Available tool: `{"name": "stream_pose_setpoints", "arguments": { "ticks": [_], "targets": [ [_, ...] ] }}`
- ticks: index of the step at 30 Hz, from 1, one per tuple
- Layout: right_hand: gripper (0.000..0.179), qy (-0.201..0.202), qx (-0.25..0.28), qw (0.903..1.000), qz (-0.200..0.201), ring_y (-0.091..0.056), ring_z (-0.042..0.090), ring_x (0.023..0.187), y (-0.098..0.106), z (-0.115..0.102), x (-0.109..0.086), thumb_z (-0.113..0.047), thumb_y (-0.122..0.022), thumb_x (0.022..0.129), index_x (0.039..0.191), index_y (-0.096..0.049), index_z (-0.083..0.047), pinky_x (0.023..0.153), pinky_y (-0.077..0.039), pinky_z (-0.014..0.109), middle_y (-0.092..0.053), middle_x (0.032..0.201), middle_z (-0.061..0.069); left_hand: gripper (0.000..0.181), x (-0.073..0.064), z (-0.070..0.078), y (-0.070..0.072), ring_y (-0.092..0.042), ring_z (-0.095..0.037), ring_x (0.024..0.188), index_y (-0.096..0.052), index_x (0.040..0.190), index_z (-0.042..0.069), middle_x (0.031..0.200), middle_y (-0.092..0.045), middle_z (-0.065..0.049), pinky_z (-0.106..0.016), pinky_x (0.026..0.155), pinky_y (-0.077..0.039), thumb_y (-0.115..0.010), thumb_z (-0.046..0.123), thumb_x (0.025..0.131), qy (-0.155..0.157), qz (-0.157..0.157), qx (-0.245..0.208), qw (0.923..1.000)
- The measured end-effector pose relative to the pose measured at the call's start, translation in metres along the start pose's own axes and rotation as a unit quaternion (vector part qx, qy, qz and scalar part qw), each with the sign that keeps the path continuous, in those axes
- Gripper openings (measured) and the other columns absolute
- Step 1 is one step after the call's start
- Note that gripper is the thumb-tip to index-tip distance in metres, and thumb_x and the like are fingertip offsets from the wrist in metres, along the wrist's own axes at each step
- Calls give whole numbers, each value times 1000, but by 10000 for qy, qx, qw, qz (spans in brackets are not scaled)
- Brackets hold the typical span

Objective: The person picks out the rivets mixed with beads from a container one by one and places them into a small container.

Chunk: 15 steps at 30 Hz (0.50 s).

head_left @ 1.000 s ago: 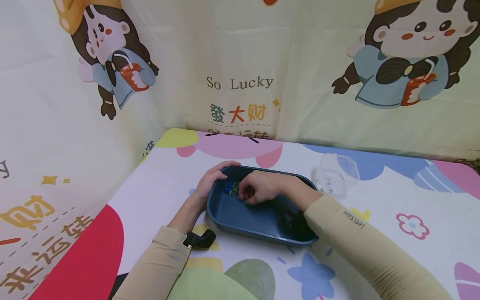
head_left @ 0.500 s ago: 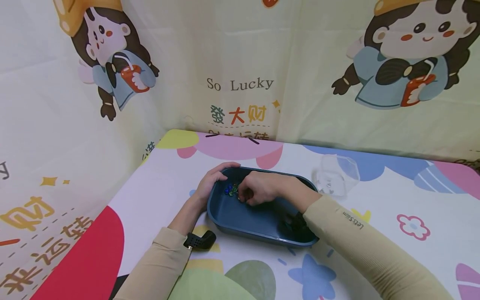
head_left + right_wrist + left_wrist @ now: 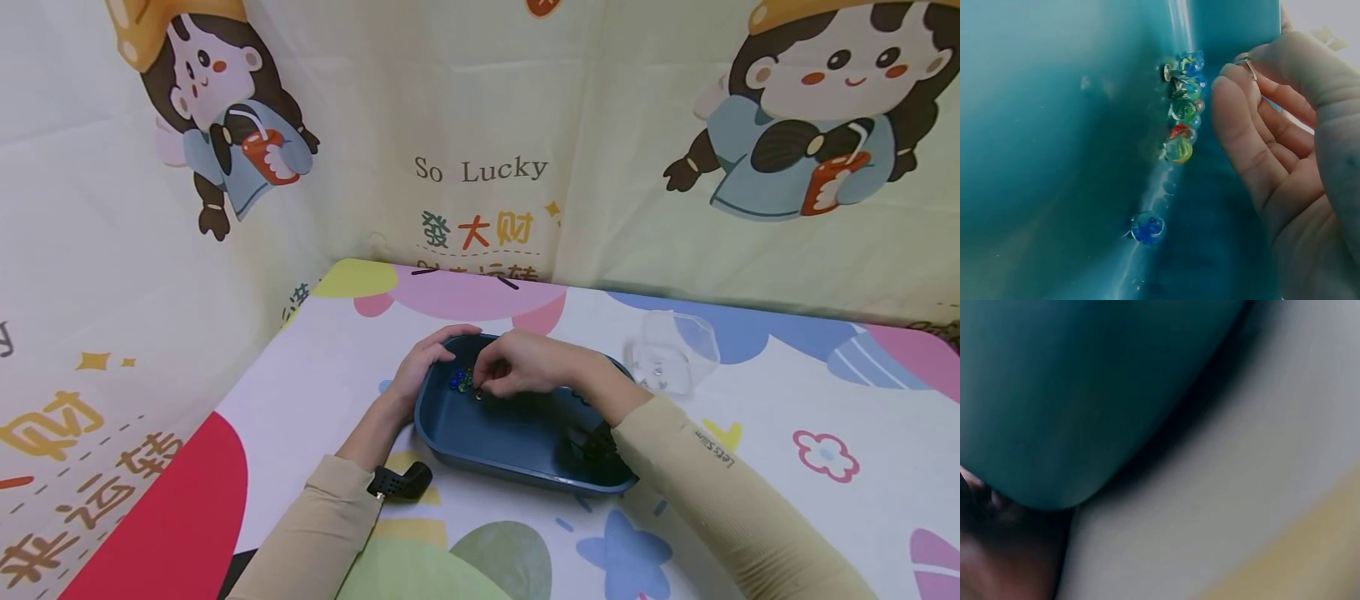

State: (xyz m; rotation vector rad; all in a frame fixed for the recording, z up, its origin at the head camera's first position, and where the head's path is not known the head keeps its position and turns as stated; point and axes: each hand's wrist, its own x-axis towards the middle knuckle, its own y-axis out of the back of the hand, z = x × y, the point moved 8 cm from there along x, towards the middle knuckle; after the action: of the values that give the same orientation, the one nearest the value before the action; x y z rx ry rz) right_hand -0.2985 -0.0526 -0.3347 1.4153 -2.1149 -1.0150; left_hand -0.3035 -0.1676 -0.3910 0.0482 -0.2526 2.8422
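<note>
A dark blue plastic tray (image 3: 487, 433) lies on the table. My left hand (image 3: 420, 362) holds its left end, thumb over the rim and fingers along the outer far side. Inside the left part sit several glass marbles (image 3: 459, 381), blue, green and yellow, with small metal bits among them. My right hand (image 3: 521, 362) is above the tray beside the marbles. In the right wrist view its thumb and fingertips pinch a small shiny metal piece (image 3: 1247, 66), its exact kind unclear. A lone blue marble (image 3: 1148, 228) lies apart from the row there. The left wrist view is blurred.
A clear plastic box (image 3: 667, 358) with small shiny pieces in it stands to the right, behind the tray. A black strapped device (image 3: 405, 481) sits on my left wrist. Under my right wrist a dark shape (image 3: 592, 446) shows, too dim to identify. A printed cloth hangs behind.
My right hand has shifted slightly up and away toward the tray's far side, its fingertips lifting from among the marbles. The left hand and tray stay put.
</note>
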Motion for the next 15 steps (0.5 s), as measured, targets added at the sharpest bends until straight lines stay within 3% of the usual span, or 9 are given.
{"name": "stream_pose_setpoints", "arguments": {
  "ticks": [11, 15],
  "targets": [
    [14, -148, 279, 9994, 159, -61, 13, 65, 5, 2, -2, -10, -65, 97, 106, -73, -4, 66, -54, 30, -66, 82, -2, 55, -1, 0, -1, -55, -27, 114, -53, 140, 3, 142, -50, -15, -31, 92, -48, -32, 2, 89, 95, -55, -188, 9998],
    [13, -241, 266, 9994, 34, -61, 13, 66, 3, 3, -2, -6, -65, 95, 105, -74, -3, 67, -55, 29, -66, 83, -2, 56, -1, 0, -3, -55, -27, 114, -51, 141, 0, 141, -50, -17, -31, 91, -49, -31, 1, 88, 99, -144, -305, 9994]
  ]
}}
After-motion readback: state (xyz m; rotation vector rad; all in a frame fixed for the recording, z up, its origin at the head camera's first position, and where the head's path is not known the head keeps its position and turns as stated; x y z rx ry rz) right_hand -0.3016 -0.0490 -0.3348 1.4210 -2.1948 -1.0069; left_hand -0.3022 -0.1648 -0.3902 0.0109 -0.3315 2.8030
